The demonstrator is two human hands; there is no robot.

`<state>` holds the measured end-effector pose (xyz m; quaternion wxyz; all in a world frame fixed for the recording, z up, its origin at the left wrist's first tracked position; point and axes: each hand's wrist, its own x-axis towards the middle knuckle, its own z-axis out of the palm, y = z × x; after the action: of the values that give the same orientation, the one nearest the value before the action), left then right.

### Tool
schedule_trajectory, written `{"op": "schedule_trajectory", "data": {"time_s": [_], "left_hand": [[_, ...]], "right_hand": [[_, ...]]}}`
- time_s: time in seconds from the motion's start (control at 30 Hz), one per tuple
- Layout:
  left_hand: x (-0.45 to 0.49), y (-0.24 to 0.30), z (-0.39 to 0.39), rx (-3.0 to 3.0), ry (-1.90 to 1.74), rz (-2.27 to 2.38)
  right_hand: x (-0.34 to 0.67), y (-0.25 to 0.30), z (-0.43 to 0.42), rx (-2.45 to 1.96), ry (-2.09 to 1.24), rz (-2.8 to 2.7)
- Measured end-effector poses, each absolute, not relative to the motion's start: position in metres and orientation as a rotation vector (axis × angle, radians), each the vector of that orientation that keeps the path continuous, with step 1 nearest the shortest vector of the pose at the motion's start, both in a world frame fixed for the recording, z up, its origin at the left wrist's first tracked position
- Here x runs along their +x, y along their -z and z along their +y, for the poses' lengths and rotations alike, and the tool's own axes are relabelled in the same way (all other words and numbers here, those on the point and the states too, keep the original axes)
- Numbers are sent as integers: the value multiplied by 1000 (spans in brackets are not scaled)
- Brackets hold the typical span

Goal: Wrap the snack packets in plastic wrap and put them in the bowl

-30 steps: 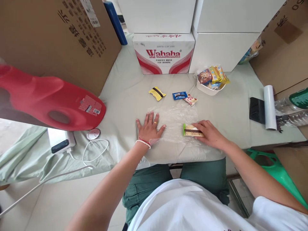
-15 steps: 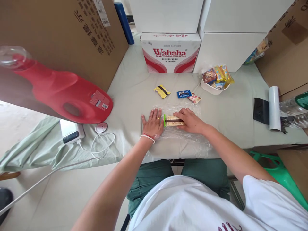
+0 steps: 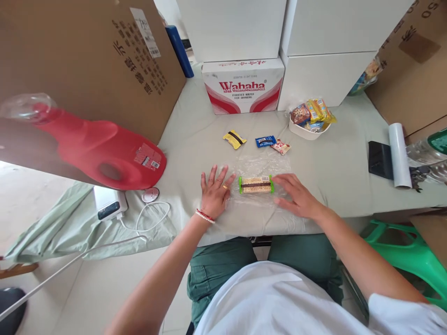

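A tan snack bar with green ends (image 3: 256,184) lies on a sheet of clear plastic wrap (image 3: 265,165) spread on the pale green table (image 3: 195,139). My left hand (image 3: 215,191) rests flat with fingers spread on the wrap's left edge, just left of the bar. My right hand (image 3: 292,196) hovers open just right of the bar, its fingers stretched out and off the bar. Three small snack packs lie behind the wrap: a yellow one (image 3: 234,138), a blue one (image 3: 265,141) and a red-white one (image 3: 280,147).
A white bowl (image 3: 307,132) of snack packs stands at the back right. A Wahaha box (image 3: 243,87), white boxes and big cardboard boxes (image 3: 87,65) ring the table. A red jug (image 3: 101,149), a power bank (image 3: 107,205), a wrap roll (image 3: 399,155) and a black phone (image 3: 380,160) are nearby.
My right hand slid the snack bar left across the wrap towards my left hand, then let go and drew back to the right. The left hand stayed on the wrap's edge.
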<state>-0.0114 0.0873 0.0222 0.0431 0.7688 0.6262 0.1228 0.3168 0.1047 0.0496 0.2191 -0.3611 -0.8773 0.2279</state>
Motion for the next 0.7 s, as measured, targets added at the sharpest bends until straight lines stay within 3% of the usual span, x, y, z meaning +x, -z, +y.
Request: {"op": "schedule_trajectory", "data": {"time_s": [0.17, 0.3, 0.53, 0.7], "left_hand": [[-48, -22, 67, 2350, -280, 1462], [-52, -26, 57, 2316, -249, 1356], [-31, -21, 69, 2195, -478, 1647], [-26, -11, 108, 1790, -692, 2069]], "right_hand": [[349, -23, 61, -1091, -529, -2461], [344, -24, 67, -1138, -518, -2356], [335, -62, 128, -1182, -721, -2372], [327, -67, 187, -1498, -758, -2457]]}}
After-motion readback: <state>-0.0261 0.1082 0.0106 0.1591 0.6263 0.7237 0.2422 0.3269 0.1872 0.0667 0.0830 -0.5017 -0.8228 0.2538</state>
